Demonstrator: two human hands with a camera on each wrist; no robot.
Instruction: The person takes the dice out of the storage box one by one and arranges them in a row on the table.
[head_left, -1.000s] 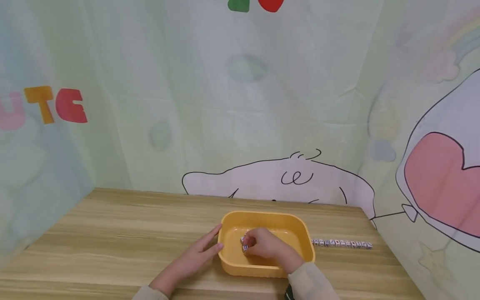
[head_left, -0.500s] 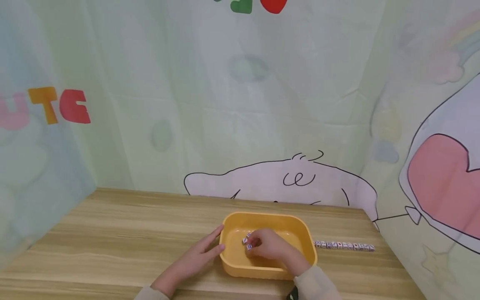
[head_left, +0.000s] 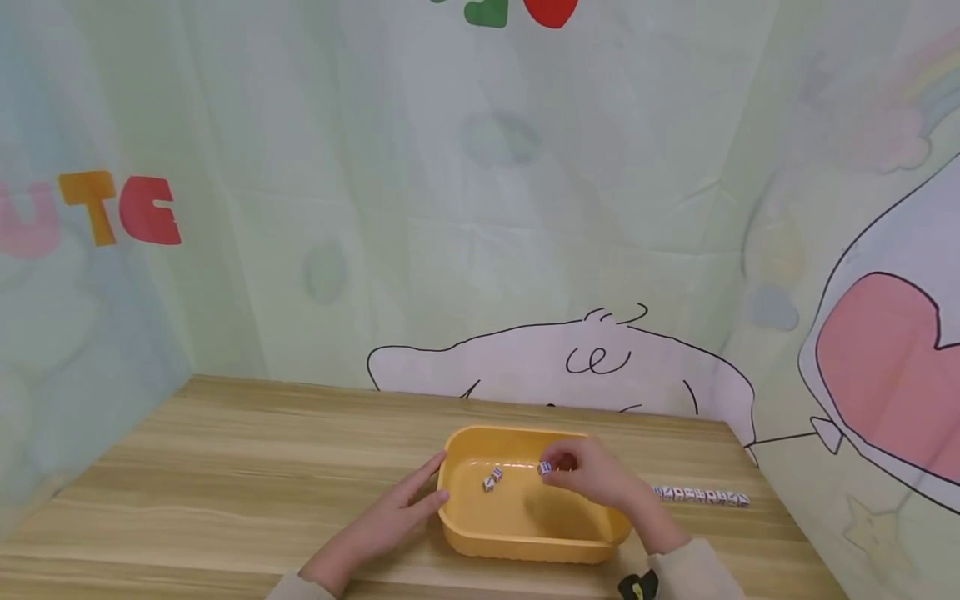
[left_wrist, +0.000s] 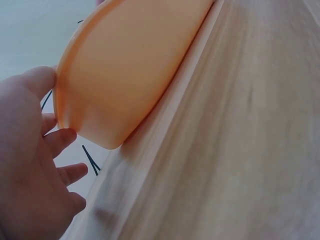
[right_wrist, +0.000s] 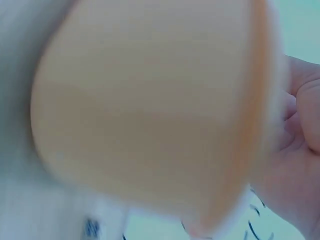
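A yellow plastic box stands on the wooden table. Two white dice lie close together on the left part of its floor. My right hand is over the box's right side, pinching another die between thumb and fingertips. In the right wrist view the box's wall is blurred and hides that hand's fingertips. My left hand rests against the box's left end, thumb and forefinger spread along the rim. The left wrist view has its fingers at the box's corner, the lower ones loosely bent.
To the right of the box, a straight row of several dice runs along the table. A dark object shows by the right sleeve. Printed cloth hangs behind the table and along both sides.
My right hand has lifted a die from the box's left part and moved right with it, uncovering the two dice there. The left hand has stayed at the box's left end.
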